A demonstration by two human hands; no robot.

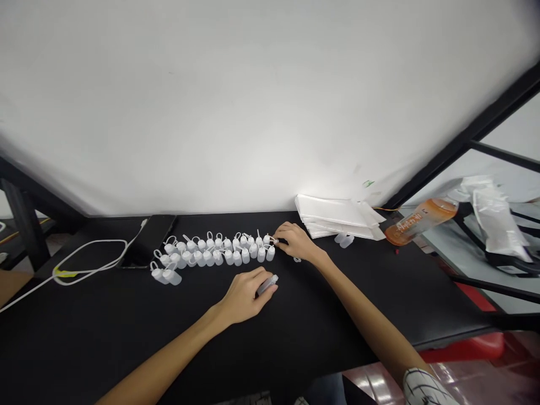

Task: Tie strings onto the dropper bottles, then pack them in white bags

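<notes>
My left hand (pixel 247 293) is closed around a small translucent bottle (pixel 267 284), tilted with its narrow end pointing up and right, low over the black table. My right hand (pixel 295 241) is at the right end of the grouped bottles, its fingertips pinched on a small white cap (pixel 275 242) with a strap. Several small white squeeze bottles (pixel 208 258) with looped cap straps stand in rows to the left of my right hand. At the rows' left end a bottle (pixel 172 276) leans or lies tilted. A small clear piece (pixel 297 260) lies just below my right wrist.
A stack of white paper or envelopes (pixel 337 216) lies by the wall, with two small translucent pieces (pixel 345 240) in front. An orange-labelled drink bottle (pixel 422 220) is at right. A dark tablet-like slab (pixel 147 242) and white cable (pixel 90 242) lie at left.
</notes>
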